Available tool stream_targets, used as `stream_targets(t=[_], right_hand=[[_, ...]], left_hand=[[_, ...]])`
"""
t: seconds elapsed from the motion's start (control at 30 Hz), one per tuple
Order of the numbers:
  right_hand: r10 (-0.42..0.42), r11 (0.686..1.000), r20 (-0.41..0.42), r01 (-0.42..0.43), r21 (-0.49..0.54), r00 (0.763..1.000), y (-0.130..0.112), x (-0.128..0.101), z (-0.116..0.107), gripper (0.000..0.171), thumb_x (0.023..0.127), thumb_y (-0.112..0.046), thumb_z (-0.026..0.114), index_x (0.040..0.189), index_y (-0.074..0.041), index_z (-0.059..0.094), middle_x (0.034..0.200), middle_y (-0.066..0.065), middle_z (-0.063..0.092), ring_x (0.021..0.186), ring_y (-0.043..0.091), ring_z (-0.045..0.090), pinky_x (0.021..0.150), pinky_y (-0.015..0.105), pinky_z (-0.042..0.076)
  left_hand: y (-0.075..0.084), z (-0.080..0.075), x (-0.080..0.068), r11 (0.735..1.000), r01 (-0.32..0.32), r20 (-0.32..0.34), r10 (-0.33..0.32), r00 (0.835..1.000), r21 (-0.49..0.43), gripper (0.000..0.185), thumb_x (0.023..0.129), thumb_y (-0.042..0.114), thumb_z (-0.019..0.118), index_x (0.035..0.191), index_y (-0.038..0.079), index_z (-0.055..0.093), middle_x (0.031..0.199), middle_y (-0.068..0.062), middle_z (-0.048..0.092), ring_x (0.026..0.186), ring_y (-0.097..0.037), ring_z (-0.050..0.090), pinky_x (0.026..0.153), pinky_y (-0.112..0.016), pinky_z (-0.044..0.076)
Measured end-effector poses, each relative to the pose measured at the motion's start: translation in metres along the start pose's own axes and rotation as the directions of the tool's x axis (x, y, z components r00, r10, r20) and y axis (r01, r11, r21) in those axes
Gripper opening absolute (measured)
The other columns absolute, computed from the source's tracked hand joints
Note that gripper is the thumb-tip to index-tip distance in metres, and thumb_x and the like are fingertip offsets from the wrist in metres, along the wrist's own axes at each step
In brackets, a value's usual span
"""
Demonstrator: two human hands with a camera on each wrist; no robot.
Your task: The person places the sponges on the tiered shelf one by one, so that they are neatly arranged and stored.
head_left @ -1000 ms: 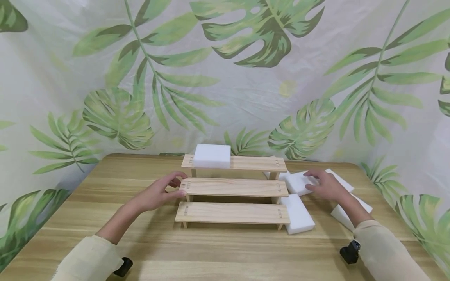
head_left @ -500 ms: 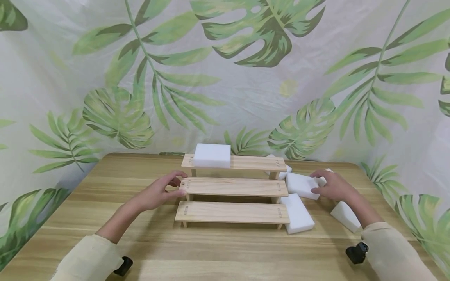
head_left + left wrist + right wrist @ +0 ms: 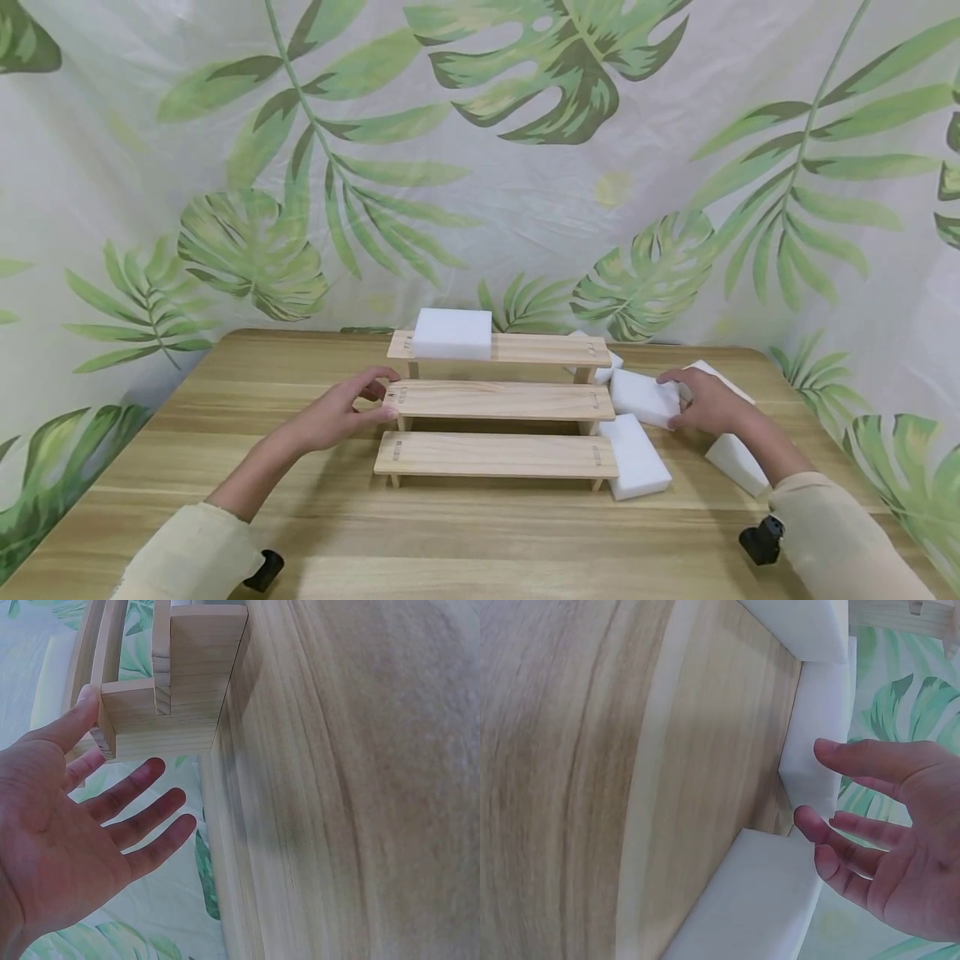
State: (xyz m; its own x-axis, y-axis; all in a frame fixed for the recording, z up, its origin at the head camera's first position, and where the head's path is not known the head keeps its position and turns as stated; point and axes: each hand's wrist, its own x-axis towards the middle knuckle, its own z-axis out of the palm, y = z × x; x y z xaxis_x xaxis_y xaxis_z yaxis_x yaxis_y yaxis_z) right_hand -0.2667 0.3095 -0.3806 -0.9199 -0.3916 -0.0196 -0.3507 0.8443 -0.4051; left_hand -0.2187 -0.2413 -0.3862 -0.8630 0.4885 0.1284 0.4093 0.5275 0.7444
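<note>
A three-tier wooden step stand (image 3: 502,400) stands on the table. My left hand (image 3: 341,412) pinches the left end of its middle board; in the left wrist view the thumb (image 3: 88,701) lies on the board's edge while the other fingers (image 3: 154,817) spread below. At the stand's right, my right hand (image 3: 705,402) holds the right end of a white foam block (image 3: 641,398) between thumb and index finger. The right wrist view has the thumb (image 3: 836,752) on the block's near side, with the remaining fingers curled beneath. Another white block (image 3: 452,335) rests on the top board.
One white block (image 3: 637,458) lies against the stand's right front end. More white blocks lie behind the stand's right end (image 3: 603,367), beyond my right hand (image 3: 723,379) and under my right forearm (image 3: 738,462). A leaf-patterned curtain (image 3: 525,208) hangs behind the wooden table (image 3: 450,533).
My right hand has moved slightly right and toward me, onto the block's right end. The block has turned and shifted a little right. My left hand keeps its place.
</note>
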Motion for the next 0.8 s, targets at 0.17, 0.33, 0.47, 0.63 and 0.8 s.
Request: stream_targets(t=[0.17,0.33,0.47,0.63,0.8], right_hand=[[0.011,1.0,0.008,-0.01,-0.013,1.0,0.003,-0.003,-0.001,0.059,0.074,-0.008,0.088,0.125,0.006,0.061,0.124,0.035,0.062,0.084,0.026,0.064,0.081,0.046,0.05],[0.003,0.999,0.006,-0.003,0.035,1.0,0.007,-0.006,-0.005,0.056,0.074,-0.008,0.088,0.122,0.005,0.062,0.123,0.036,0.061,0.081,0.024,0.069,0.074,0.04,0.052],[0.0,0.996,0.008,0.0,0.087,1.0,0.009,-0.008,-0.01,0.055,0.076,-0.007,0.087,0.123,0.008,0.062,0.125,0.037,0.057,0.083,0.024,0.07,0.07,0.036,0.052],[-0.015,0.993,-0.013,0.017,0.113,1.0,0.009,-0.011,-0.017,0.052,0.079,-0.007,0.086,0.123,0.009,0.062,0.126,0.037,0.057,0.084,0.026,0.07,0.066,0.033,0.052],[-0.061,0.99,-0.065,0.069,0.122,0.996,0.008,-0.014,-0.024,0.05,0.08,-0.008,0.086,0.121,0.009,0.063,0.122,0.033,0.06,0.09,0.036,0.071,0.068,0.033,0.053]], left_hand=[[0.0,0.0,0.0,1.0,0.001,-0.003,-0.001,1.0,0.005,0.048,0.102,0.022,0.069,0.141,0.002,0.049,0.128,-0.022,0.06,0.119,-0.04,0.058,0.085,-0.048,0.054],[-0.001,0.0,0.0,1.0,-0.003,-0.002,0.003,1.0,0.004,0.048,0.102,0.022,0.069,0.141,0.002,0.048,0.13,-0.022,0.059,0.12,-0.04,0.057,0.086,-0.049,0.054],[0.0,0.0,0.0,1.0,-0.005,-0.001,0.005,1.0,0.006,0.048,0.102,0.022,0.069,0.141,0.003,0.048,0.131,-0.022,0.059,0.121,-0.04,0.057,0.087,-0.05,0.054],[-0.001,0.0,-0.001,1.0,-0.003,0.002,0.003,1.0,0.005,0.048,0.103,0.022,0.068,0.141,0.003,0.048,0.128,-0.021,0.06,0.12,-0.039,0.057,0.087,-0.049,0.053],[-0.001,0.001,-0.001,1.0,-0.001,0.0,0.001,1.0,0.004,0.047,0.103,0.021,0.068,0.141,0.002,0.048,0.129,-0.022,0.059,0.12,-0.04,0.057,0.087,-0.049,0.053]])
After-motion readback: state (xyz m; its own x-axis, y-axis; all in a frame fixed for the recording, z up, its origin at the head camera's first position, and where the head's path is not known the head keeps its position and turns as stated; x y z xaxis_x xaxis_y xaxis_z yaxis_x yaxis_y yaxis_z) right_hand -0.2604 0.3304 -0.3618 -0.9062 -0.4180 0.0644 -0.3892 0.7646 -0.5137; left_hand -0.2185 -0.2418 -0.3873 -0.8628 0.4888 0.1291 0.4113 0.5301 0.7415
